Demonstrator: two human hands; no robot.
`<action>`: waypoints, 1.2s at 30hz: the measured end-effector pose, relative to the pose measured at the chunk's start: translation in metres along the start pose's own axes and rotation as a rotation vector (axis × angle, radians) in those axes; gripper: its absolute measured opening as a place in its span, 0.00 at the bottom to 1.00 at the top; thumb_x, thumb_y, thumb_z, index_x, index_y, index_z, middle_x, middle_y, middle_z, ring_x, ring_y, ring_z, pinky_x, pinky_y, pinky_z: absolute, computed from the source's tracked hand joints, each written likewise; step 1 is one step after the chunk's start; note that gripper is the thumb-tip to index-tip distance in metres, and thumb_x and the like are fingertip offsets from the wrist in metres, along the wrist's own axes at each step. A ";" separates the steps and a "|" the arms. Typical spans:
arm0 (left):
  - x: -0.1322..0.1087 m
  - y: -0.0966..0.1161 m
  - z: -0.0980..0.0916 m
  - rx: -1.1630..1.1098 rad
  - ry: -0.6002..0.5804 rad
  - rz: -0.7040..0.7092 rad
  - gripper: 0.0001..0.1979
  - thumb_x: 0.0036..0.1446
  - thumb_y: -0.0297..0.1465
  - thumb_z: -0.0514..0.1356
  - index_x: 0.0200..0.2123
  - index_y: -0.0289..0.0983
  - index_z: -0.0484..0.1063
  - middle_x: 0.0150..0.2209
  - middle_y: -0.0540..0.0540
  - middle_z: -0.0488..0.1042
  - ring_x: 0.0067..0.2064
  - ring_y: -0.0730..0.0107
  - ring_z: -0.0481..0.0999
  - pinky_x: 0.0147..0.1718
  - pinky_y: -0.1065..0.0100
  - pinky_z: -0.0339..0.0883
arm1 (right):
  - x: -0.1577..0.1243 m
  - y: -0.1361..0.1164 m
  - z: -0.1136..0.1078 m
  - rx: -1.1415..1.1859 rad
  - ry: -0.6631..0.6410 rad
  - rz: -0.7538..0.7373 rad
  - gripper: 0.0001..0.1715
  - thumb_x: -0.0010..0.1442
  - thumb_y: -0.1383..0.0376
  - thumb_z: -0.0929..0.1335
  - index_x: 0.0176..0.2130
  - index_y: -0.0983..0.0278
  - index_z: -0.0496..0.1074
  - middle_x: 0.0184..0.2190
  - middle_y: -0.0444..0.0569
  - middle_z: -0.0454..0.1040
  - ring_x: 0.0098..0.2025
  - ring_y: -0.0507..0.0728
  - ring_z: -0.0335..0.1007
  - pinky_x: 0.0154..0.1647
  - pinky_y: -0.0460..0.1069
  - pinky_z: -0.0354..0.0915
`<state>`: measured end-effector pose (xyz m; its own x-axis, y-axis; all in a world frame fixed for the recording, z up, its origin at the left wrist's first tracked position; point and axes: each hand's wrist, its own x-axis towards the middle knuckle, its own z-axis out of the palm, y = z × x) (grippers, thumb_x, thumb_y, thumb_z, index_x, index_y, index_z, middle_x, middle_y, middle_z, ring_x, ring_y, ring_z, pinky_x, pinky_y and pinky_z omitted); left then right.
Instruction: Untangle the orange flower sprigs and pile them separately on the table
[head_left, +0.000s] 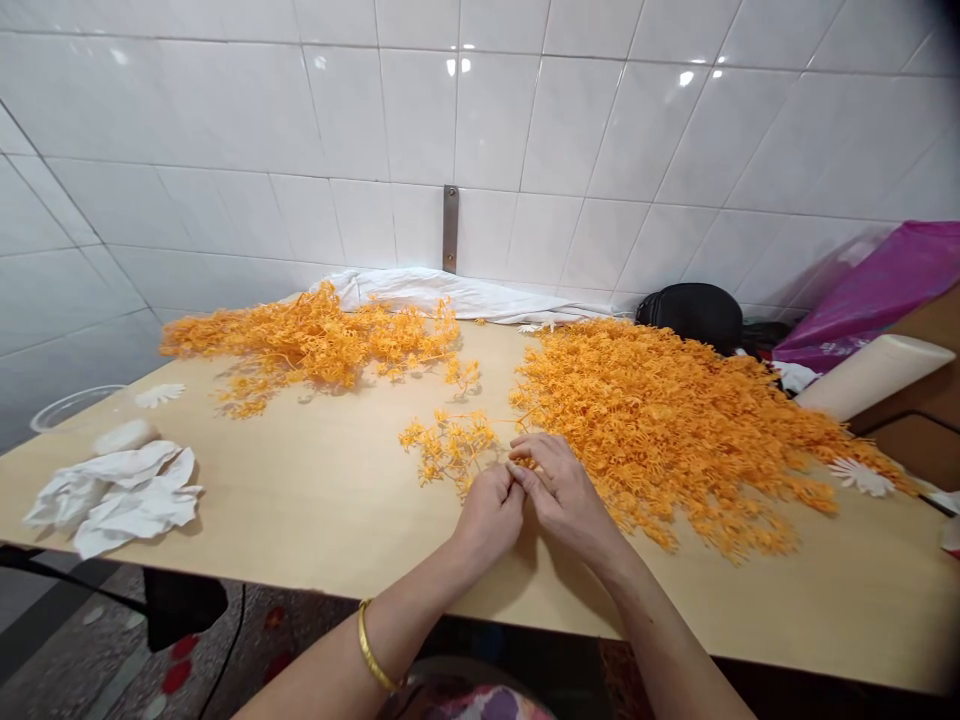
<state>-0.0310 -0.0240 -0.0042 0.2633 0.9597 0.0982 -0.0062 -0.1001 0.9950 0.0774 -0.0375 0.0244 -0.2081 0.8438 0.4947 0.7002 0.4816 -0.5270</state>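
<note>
An orange sprig (pixel 442 445) spreads over the surface (pixel 315 500) just beyond the person's joined hands. The left hand (pixel 489 512) has its fingers curled around the sprig's near end; the right hand (pixel 561 490) pinches there too, thumb against fingers. Close by on the right spreads a large orange heap (pixel 660 420), with a smaller orange heap (pixel 322 335) farther left. At far right, the purple bag (pixel 870 285) carries pale marks, too small to read.

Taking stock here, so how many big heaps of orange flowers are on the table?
2: the left heap, towards the back, and the larger right heap, beside the right hand.
</note>
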 end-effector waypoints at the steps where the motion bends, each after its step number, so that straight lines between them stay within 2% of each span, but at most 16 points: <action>1: -0.001 0.001 0.000 0.014 -0.003 0.018 0.09 0.49 0.30 0.53 0.18 0.36 0.62 0.20 0.50 0.61 0.25 0.73 0.57 0.25 0.73 0.50 | 0.001 0.000 0.000 0.007 0.022 0.017 0.08 0.57 0.69 0.58 0.31 0.63 0.64 0.34 0.48 0.67 0.39 0.55 0.60 0.40 0.50 0.58; 4: -0.001 0.000 0.001 0.092 -0.031 0.071 0.12 0.52 0.33 0.51 0.18 0.36 0.59 0.19 0.51 0.60 0.24 0.74 0.55 0.24 0.72 0.48 | 0.004 0.002 0.001 -0.110 0.067 0.043 0.09 0.58 0.68 0.58 0.26 0.63 0.60 0.27 0.47 0.64 0.33 0.54 0.58 0.35 0.50 0.56; 8: 0.007 0.002 0.001 0.128 -0.083 0.038 0.18 0.53 0.36 0.48 0.14 0.37 0.50 0.15 0.54 0.50 0.20 0.77 0.49 0.21 0.72 0.44 | 0.012 0.008 0.004 -0.380 0.144 0.038 0.11 0.59 0.65 0.56 0.27 0.63 0.59 0.27 0.48 0.63 0.32 0.56 0.57 0.35 0.51 0.53; 14: 0.016 0.019 0.006 0.074 -0.145 -0.027 0.15 0.51 0.34 0.48 0.15 0.36 0.58 0.12 0.55 0.51 0.17 0.78 0.49 0.19 0.72 0.43 | 0.025 0.022 0.001 -0.376 0.225 0.142 0.10 0.59 0.64 0.56 0.26 0.63 0.57 0.27 0.48 0.64 0.29 0.55 0.58 0.31 0.50 0.54; 16: 0.011 0.019 0.006 0.085 -0.171 -0.035 0.15 0.51 0.34 0.49 0.14 0.36 0.58 0.12 0.55 0.51 0.17 0.79 0.49 0.18 0.73 0.43 | 0.028 0.032 -0.011 -0.371 0.269 0.219 0.11 0.59 0.64 0.56 0.26 0.62 0.56 0.25 0.48 0.63 0.27 0.55 0.58 0.29 0.50 0.53; 19: 0.001 0.012 0.004 0.109 -0.236 -0.087 0.16 0.50 0.35 0.50 0.14 0.36 0.60 0.11 0.55 0.51 0.16 0.79 0.49 0.17 0.72 0.42 | 0.029 0.048 -0.041 -0.346 0.430 0.462 0.12 0.57 0.62 0.57 0.23 0.61 0.55 0.20 0.46 0.60 0.22 0.54 0.55 0.23 0.49 0.51; 21: -0.003 0.007 0.001 0.081 -0.208 -0.150 0.16 0.51 0.36 0.50 0.16 0.36 0.62 0.10 0.55 0.51 0.15 0.79 0.49 0.17 0.72 0.41 | 0.027 0.051 -0.061 -0.246 0.479 0.462 0.10 0.55 0.62 0.59 0.24 0.62 0.57 0.20 0.45 0.62 0.22 0.53 0.57 0.24 0.48 0.53; 23: -0.003 0.006 -0.002 0.032 -0.147 -0.205 0.16 0.51 0.37 0.50 0.16 0.36 0.62 0.10 0.55 0.52 0.14 0.79 0.49 0.16 0.72 0.42 | 0.023 0.044 -0.071 -0.064 0.413 0.392 0.05 0.55 0.63 0.60 0.30 0.62 0.60 0.22 0.44 0.64 0.22 0.52 0.59 0.24 0.47 0.55; 26: 0.001 0.008 -0.005 0.012 -0.121 -0.218 0.18 0.50 0.38 0.51 0.13 0.36 0.59 0.09 0.55 0.52 0.14 0.80 0.48 0.17 0.72 0.43 | 0.016 0.027 -0.066 0.136 0.162 0.336 0.10 0.55 0.63 0.58 0.37 0.62 0.63 0.21 0.42 0.63 0.20 0.50 0.57 0.21 0.45 0.53; 29: 0.001 0.010 -0.004 0.004 -0.147 -0.162 0.17 0.50 0.37 0.52 0.14 0.37 0.58 0.10 0.56 0.51 0.14 0.80 0.48 0.17 0.72 0.43 | 0.010 0.017 -0.049 0.184 -0.091 0.300 0.14 0.56 0.59 0.58 0.32 0.63 0.68 0.19 0.42 0.62 0.21 0.50 0.56 0.21 0.45 0.52; 31: -0.001 0.009 -0.004 -0.013 -0.165 -0.112 0.15 0.50 0.36 0.52 0.15 0.37 0.58 0.11 0.56 0.52 0.15 0.80 0.49 0.18 0.73 0.43 | 0.009 0.016 -0.040 0.135 -0.212 0.300 0.16 0.55 0.56 0.60 0.29 0.64 0.70 0.20 0.43 0.65 0.22 0.50 0.58 0.23 0.45 0.53; 34: -0.002 0.005 -0.003 0.010 -0.178 -0.050 0.15 0.51 0.34 0.51 0.15 0.37 0.57 0.11 0.55 0.53 0.16 0.79 0.50 0.18 0.73 0.43 | 0.009 0.017 -0.030 0.107 -0.306 0.341 0.17 0.53 0.55 0.62 0.26 0.64 0.71 0.21 0.44 0.68 0.23 0.51 0.59 0.23 0.45 0.53; 36: -0.002 0.003 -0.002 0.044 -0.174 -0.028 0.14 0.51 0.32 0.50 0.15 0.37 0.56 0.11 0.55 0.53 0.17 0.79 0.50 0.18 0.73 0.43 | 0.010 0.017 -0.023 0.228 -0.330 0.343 0.16 0.53 0.57 0.62 0.24 0.65 0.71 0.22 0.45 0.69 0.24 0.51 0.61 0.25 0.45 0.55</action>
<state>-0.0337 -0.0258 -0.0013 0.4256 0.9028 0.0616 0.0448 -0.0890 0.9950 0.1031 -0.0264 0.0364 -0.2232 0.9738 0.0429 0.6069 0.1733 -0.7757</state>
